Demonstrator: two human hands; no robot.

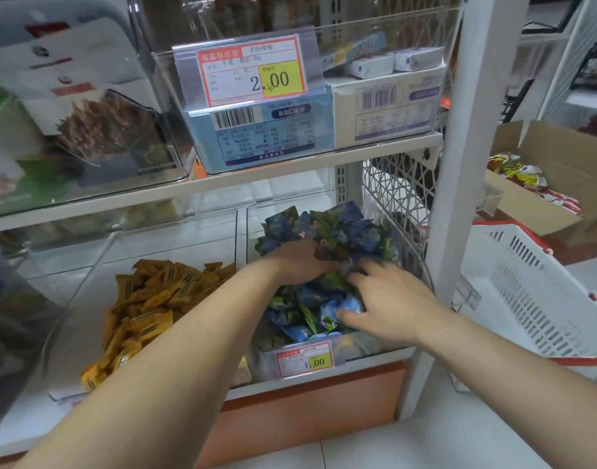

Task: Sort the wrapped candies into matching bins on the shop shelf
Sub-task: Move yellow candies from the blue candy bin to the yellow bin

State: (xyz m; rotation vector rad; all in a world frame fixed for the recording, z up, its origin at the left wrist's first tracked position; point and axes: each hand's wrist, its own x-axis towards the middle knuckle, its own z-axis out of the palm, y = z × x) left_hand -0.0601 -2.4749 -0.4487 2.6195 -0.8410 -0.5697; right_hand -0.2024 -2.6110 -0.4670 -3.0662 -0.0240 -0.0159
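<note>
A clear bin on the lower shelf is heaped with blue and green wrapped candies. Both my hands are down in that heap. My left hand lies palm down on the middle of the pile, fingers curled into the wrappers. My right hand rests on the near right part of the pile, fingers spread, its thumb against a blue wrapper; whether either hand grips a candy is hidden. Left of it, another clear bin holds yellow-orange wrapped candies.
A white shelf post rises right of the blue bin. Beyond it sit a white plastic basket with red trim and a cardboard box of red-yellow packets. The upper shelf carries boxed goods and a 2.00 price tag.
</note>
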